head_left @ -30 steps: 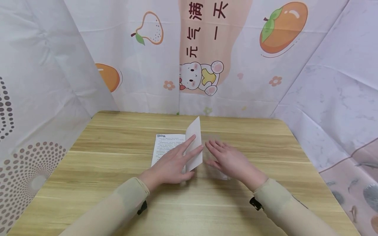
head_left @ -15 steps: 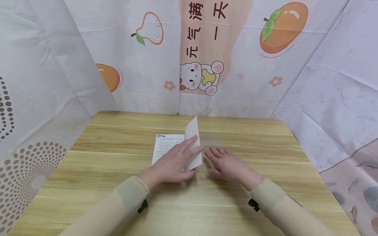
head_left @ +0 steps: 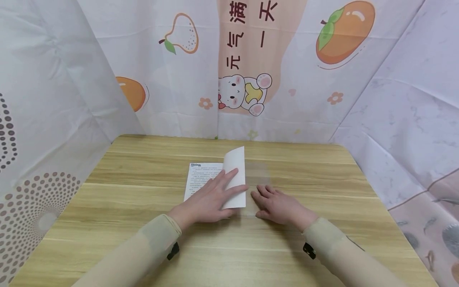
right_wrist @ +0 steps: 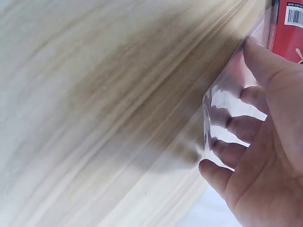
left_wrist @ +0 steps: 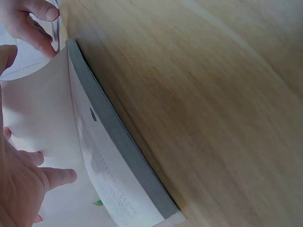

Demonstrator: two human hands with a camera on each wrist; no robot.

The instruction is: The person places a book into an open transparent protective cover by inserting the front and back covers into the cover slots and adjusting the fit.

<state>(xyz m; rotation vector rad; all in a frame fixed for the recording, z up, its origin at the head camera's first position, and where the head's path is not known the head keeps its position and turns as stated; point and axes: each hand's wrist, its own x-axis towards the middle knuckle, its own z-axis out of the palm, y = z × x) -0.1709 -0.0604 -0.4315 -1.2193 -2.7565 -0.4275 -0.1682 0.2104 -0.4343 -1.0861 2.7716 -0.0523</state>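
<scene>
One open book (head_left: pixel 197 175), printed page upward at its left side, is lying on the wood-grain surface (head_left: pixel 322 171), mostly under and just beyond the left hand (head_left: pixel 211 199) and to the left of the right hand (head_left: pixel 281 205). One white leaf (head_left: pixel 234 159) of the book is standing raised at the right side, its top corner reaching past the fingers. Left hand: spreading its fingers, not clenching; the fingers are resting against the raised leaf. Right hand: lying apart from the left, relaxed, its fingertips touching a clear film (right_wrist: pixel 222 101) that is extending rightward from the book; no grasp is showing. One grey edge (left_wrist: pixel 118 132) of the book is running beside a printed page in the left wrist view. One red panel (right_wrist: pixel 281 42) with a barcode is appearing at the corner of the right wrist view. Two beige sleeves (head_left: pixel 157 235) are covering the forearms. One curtain (head_left: pixel 201 87), printed with fruit, flowers and characters, is hanging behind the surface.
</scene>
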